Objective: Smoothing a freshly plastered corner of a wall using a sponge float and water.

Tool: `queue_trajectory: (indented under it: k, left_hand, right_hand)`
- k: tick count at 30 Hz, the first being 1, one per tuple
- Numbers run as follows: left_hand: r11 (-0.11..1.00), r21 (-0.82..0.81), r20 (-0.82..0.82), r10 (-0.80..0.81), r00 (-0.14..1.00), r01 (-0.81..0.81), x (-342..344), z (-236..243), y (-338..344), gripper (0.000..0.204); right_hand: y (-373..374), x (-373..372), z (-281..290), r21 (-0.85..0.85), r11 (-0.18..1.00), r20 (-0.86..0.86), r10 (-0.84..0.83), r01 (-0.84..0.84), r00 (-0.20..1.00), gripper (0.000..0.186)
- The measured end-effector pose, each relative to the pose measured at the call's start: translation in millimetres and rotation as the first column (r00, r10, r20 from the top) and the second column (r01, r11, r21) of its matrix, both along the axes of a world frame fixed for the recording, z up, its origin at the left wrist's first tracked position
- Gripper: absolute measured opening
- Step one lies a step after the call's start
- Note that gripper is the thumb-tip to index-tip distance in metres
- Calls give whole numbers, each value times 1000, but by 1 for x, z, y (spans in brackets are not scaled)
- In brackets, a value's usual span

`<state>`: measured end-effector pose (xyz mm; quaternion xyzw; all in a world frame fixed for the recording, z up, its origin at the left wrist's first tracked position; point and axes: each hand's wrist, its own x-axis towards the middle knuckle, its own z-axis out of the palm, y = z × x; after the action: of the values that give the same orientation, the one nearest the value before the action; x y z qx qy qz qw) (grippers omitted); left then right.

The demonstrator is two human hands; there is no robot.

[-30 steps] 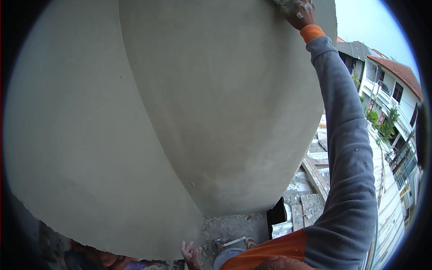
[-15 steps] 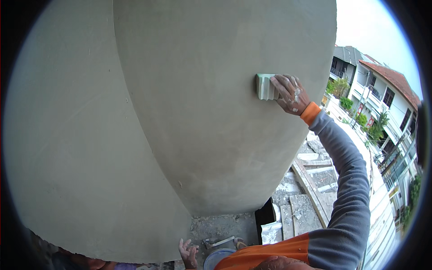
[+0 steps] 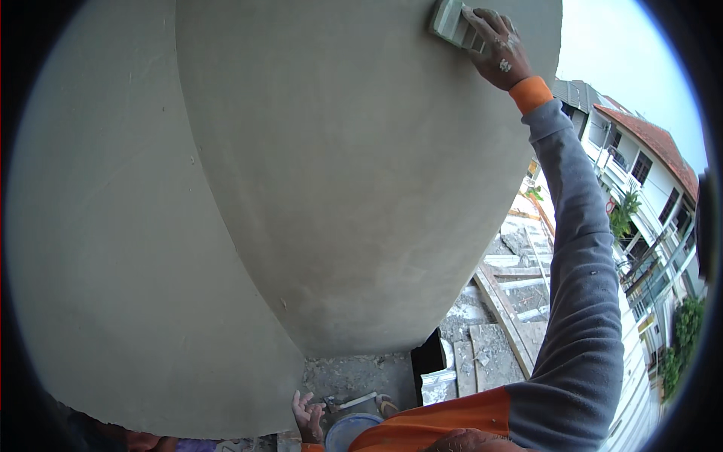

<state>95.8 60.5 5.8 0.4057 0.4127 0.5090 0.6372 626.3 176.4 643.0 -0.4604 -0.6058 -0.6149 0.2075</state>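
Observation:
High on the grey plastered wall (image 3: 354, 173), near its upper right, my right hand (image 3: 498, 51) grips a pale green, ribbed block-like float (image 3: 450, 22) held flat against the surface. My right arm, in a grey sleeve with an orange cuff, stretches up from the lower right. Low in the view, my left hand (image 3: 307, 414) is open, fingers apart and curved, dusted with plaster, beside the foot of the adjoining wall face (image 3: 113, 248). A round blue-rimmed bucket (image 3: 354, 429) stands just right of it.
Rubble, a pale stick (image 3: 358, 399) and a dark gap (image 3: 428, 361) lie below the wall. Past its right edge are planks (image 3: 501, 320) on a debris-strewn roof and houses (image 3: 640, 162) with trees. Part of another person (image 3: 143, 441) shows at the bottom left.
My right hand and the float came down from the top edge to about mid-upper wall, then moved back up. My left hand remains low, shifted slightly left in view.

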Motion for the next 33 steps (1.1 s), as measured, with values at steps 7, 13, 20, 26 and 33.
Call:
queue_trajectory:
  k: [7,13,20,26,33]
  left_hand:
    - [998,-39,6,-50,999,51,2,1,-7,101]
    - [999,-18,-10,-36,999,36,-2,5,12,102]
    - [998,35,-24,-58,998,59,17,24,19,103]
    - [997,-70,24,-41,999,43,11,6,-4,104]
    - [994,-103,-9,-30,1000,29,1,3,-2,110]
  right_hand:
    - [-37,-23,-219,-468,883,123,44,19,991,69]
    - [-2,-4,-19,9,999,91,-33,32,995,73]
    - [11,-24,100,275,961,-142,15,25,990,51]
    - [18,-54,-172,-347,930,31,138,-119,990,61]
    - [14,-34,-135,-187,981,15,49,-45,999,76]
